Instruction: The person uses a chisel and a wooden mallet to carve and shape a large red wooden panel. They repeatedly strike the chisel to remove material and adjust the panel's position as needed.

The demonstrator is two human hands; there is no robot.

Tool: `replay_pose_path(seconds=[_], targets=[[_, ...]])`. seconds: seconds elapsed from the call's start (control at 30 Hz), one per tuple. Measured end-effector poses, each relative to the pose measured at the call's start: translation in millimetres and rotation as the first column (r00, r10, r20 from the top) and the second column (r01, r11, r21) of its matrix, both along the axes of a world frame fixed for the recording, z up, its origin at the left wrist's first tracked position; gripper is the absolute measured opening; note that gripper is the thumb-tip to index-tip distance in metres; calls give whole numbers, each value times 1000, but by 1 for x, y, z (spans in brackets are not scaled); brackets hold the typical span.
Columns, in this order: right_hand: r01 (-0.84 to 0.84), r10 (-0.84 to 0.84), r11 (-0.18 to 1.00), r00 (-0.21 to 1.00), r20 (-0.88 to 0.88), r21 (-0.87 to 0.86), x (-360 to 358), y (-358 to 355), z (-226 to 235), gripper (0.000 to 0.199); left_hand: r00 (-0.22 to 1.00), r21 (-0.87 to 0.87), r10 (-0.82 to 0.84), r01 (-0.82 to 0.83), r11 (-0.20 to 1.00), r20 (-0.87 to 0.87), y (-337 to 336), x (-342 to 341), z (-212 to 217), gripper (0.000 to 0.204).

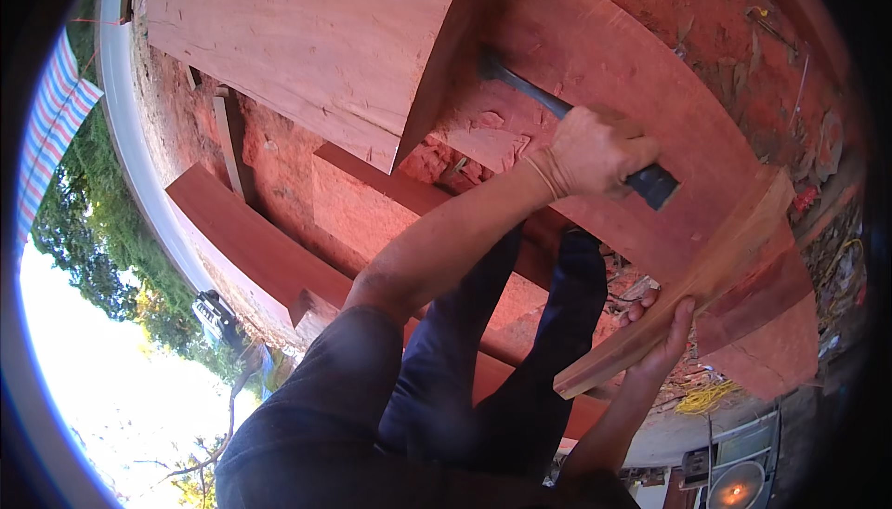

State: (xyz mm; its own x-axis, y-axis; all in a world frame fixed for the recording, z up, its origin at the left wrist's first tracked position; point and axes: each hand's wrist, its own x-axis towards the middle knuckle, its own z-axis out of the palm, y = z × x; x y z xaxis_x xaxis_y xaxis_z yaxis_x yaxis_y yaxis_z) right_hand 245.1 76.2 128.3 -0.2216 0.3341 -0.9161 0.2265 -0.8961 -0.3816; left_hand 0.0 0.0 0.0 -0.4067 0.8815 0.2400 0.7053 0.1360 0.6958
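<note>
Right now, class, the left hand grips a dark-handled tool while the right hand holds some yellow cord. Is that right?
Not quite: the head view shows the right hand holding a wooden board; the yellow cord lies apart from it. The left hand does grip a dark-handled tool.

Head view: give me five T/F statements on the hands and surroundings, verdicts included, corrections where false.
1. The left hand holds a dark tool. True.
2. The right hand holds nothing. False: it holds a long wooden piece.
3. Yellow cord lies toward the lower right of the picture. True.
4. The striped sheet is at the right edge of the picture. False: it is at the left.
5. The person wears dark trousers. True.
</note>
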Motion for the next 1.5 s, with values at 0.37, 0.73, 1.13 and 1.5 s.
replay_pose_path(seconds=[0.37, 0.73, 1.13, 1.5], targets=[[-66, 64, 989, 998, 24, 130, -5, -21, 0, 56, 993, 175, -76, 60, 983, 88, -20, 2, 10, 26], [-182, 210, 887, 978, -19, 424, -29, -61, -14, 66, 977, 147, -139, 115, 982, 163, -26, 1, 14, 36], [-188, 251, 804, 967, -36, 564, -39, -51, -23, 53, 989, 147, -62, 42, 988, 137, -17, -5, 5, 33], [-66, 63, 921, 998, 19, 385, -25, -37, -36, 40, 992, 36, -75, 71, 997, 102, -5, 5, -13, 28]])
